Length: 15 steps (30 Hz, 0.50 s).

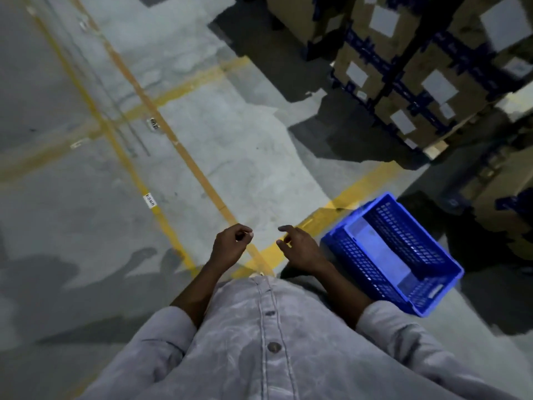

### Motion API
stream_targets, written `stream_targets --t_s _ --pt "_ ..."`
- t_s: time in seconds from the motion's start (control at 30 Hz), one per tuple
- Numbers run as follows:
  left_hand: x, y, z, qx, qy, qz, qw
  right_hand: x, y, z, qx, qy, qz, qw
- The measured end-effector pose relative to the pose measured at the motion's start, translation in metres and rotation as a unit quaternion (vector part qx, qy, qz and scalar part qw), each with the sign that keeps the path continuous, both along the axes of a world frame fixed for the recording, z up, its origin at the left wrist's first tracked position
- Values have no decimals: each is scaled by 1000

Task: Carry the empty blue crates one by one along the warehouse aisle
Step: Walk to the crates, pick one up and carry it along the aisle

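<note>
One empty blue crate (392, 251) with perforated walls stands on the concrete floor at the lower right, tilted diagonally in view. My right hand (300, 248) hovers just left of the crate, fingers loosely curled, holding nothing and not touching it. My left hand (230, 243) hangs in front of my body over a yellow floor line, fingers loosely curled and empty. Both forearms come out of rolled grey shirt sleeves.
Yellow lines (121, 145) cross the grey concrete floor (230, 134) ahead and to the left. Stacked cardboard boxes (418, 82) with white labels and dark blue strapping stand at the upper right. More boxes (501, 203) sit in shadow right of the crate.
</note>
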State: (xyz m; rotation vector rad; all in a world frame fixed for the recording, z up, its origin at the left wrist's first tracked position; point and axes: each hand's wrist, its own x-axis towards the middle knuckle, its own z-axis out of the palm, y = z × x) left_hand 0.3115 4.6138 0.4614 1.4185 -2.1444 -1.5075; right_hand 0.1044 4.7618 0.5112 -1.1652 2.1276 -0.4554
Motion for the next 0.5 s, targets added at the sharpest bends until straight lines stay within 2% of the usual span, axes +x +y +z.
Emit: stream_targets --t_s 0.23,0.37,0.5 --pt "24 -73 -11 37 -11 96 995 -10 -133 15 6 -19 52 998" --pt "21 -148 -25 36 4 165 986 -27 -233 7 24 -30 110 993" --pt "6 -240 -8 41 5 230 972 -56 -357 3 29 -36 141 989"
